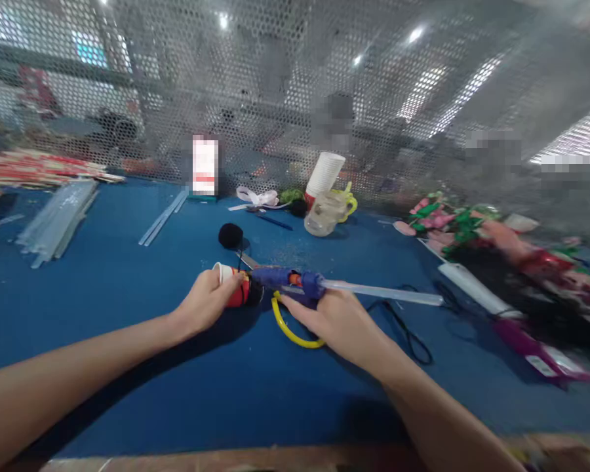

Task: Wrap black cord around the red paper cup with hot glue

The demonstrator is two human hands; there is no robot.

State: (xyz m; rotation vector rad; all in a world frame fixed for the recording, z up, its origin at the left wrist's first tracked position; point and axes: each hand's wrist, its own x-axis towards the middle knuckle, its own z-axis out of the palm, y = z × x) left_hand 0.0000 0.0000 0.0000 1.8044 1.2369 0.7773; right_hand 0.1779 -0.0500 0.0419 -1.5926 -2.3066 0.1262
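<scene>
My left hand (209,298) is closed around a small red paper cup (237,295) with a white rim, tilted on its side, with black material at its far end. In my right hand (341,321) is a blue hot glue gun (273,278), its nozzle end at the cup; I cannot tell whether they touch. A long clear glue stick (383,292) sticks out of the gun's back. A yellow curved handle piece (295,337) lies below the gun. Just beyond the cup are a black pompom (231,236) and a metal blade (248,260), partly hidden.
Glue sticks (59,219) lie in a pile at the left. Stacked white cups (326,174), a clear cup (320,216) and a lit phone (205,167) stand near the mesh screen (275,98). Artificial flowers (442,226) and a purple object (531,347) crowd the right.
</scene>
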